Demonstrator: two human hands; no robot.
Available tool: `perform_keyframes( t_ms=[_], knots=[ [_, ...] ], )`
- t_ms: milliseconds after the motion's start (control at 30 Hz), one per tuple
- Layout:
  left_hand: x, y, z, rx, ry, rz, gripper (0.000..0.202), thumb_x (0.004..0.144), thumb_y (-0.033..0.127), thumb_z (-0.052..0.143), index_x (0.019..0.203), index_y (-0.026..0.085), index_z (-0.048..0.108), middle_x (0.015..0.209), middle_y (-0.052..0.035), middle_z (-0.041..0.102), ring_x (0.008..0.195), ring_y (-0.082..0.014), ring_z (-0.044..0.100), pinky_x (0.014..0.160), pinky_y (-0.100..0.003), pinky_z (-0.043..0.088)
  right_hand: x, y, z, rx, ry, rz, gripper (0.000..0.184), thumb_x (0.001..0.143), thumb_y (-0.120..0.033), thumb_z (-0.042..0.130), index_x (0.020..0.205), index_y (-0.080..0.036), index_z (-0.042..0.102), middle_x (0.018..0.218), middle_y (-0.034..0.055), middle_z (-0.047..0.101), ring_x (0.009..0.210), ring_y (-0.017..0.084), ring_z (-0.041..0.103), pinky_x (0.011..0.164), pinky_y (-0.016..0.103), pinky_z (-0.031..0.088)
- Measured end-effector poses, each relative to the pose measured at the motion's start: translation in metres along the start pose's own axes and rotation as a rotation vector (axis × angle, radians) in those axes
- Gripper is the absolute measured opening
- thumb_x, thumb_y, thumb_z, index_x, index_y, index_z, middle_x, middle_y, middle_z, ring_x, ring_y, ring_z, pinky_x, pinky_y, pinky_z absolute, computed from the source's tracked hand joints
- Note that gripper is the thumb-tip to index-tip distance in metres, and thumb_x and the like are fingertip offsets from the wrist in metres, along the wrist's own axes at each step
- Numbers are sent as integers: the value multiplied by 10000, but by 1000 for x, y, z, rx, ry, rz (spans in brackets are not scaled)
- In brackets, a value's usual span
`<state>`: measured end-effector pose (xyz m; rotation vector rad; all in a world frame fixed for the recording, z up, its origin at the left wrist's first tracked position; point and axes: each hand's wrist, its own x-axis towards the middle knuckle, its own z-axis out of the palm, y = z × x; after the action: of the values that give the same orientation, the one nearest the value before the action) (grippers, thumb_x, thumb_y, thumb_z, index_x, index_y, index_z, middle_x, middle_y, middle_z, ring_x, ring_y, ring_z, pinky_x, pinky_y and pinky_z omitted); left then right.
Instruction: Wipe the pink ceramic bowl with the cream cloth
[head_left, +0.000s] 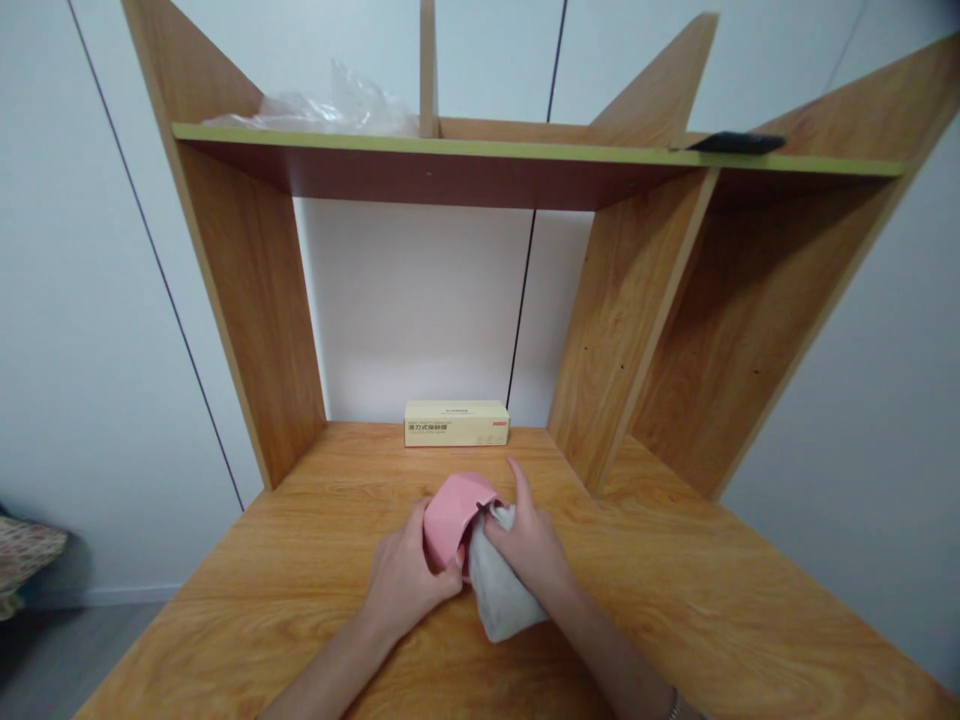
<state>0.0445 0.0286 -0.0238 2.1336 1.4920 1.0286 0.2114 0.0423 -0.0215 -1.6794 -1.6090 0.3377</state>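
On the wooden desk (675,590), in front of a cream box (457,423), lies a grey cloth pouch (499,590) with a pink object (452,515) at its mouth. Both look light; the pouch is soft and floppy, so its opening edge seems the best hold. The left hand (403,583) is closed around the pink object. The right hand (529,540) pinches the pouch's rim.

Head camera looks forward and down, near the desk (675,590).
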Motion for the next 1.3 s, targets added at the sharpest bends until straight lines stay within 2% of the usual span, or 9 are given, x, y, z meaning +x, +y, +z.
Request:
perform_keyframes(
  t_ms=[167,333,400,533,633,733,867,1133,1300],
  knots=[
    [-3,2,-3,44,0,65,537,634,355,549,1127,191,411,907,-67,638,781,-250,605,702,-352,453,-2,3,-4,-186,87,-157,731,702,-258,515,1348,-169,185,669,39,622,627,222,595,566,268,388],
    [-3,-1,-4,20,10,123,542,647,367,544,1139,174,421,919,-76,636,798,-241,602,717,-342,453,-3,7,4,76,18,-118,680,716,-228,485,1337,-173,215,679,15,634,620,185,596,597,265,429],
    [-1,-2,-3,10,20,98,525,702,401,508,1161,165,412,990,-95,620,838,-243,597,731,-345,449,-1,9,8,180,22,-81,644,726,-230,464,1324,-166,236,809,47,651,703,185,607,645,278,449],
    [1,-4,-2,-127,34,67,605,795,418,414,1307,157,226,1147,-116,541,956,-229,558,785,-343,434,4,13,16,334,128,-14,557,729,-244,444,1267,-163,319,1155,107,540,991,193,546,818,307,432],
    [1,-5,-1,-232,-66,77,717,772,433,474,1334,152,128,1123,-118,545,922,-218,559,778,-339,438,7,16,22,499,136,5,455,741,-259,437,1185,-166,407,1130,94,553,1029,191,525,860,319,421],
    [-1,-2,0,-303,-111,102,700,745,415,526,1294,145,186,1090,-114,551,870,-198,564,776,-336,441,7,17,28,668,49,1,386,735,-273,465,1109,-176,464,1042,72,598,974,193,556,838,331,443],
    [-3,3,-1,-337,-14,101,578,692,384,591,1153,144,338,1092,-112,537,979,-219,522,841,-347,409,7,18,35,796,29,-14,448,665,-246,561,1102,-215,467,1127,55,562,1041,192,520,907,342,402],
    [0,1,3,-303,6,2,474,702,368,554,1092,165,379,948,-65,590,818,-193,563,712,-309,442,7,19,33,671,16,37,534,629,-232,558,1143,-204,416,1178,80,520,1086,196,488,950,356,351],
    [-1,-1,3,-214,-11,-10,508,672,351,560,1105,168,369,925,-58,601,788,-197,570,690,-314,439,8,15,22,512,-13,87,703,607,-225,570,1251,-161,294,1041,93,581,889,197,583,800,341,444]
  ],
)
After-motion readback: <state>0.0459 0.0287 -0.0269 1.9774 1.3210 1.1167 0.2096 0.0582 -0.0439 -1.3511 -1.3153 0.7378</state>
